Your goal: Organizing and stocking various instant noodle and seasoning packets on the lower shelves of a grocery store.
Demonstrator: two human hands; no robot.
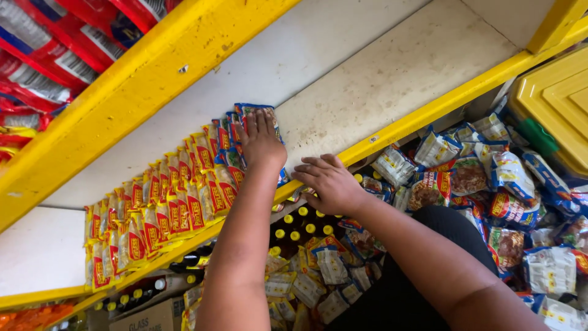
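My left hand lies flat, fingers together, on the blue noodle packets at the right end of a row on the white shelf. The row continues leftward as yellow and red noodle packets standing on edge. My right hand rests with fingers spread on the shelf's yellow front edge, just right of the blue packets, holding nothing.
Loose noodle packets are piled on the floor below at right, beside a yellow crate. Dark bottles with yellow caps stand under the shelf. A cardboard box sits bottom left. Red packets fill the upper shelf.
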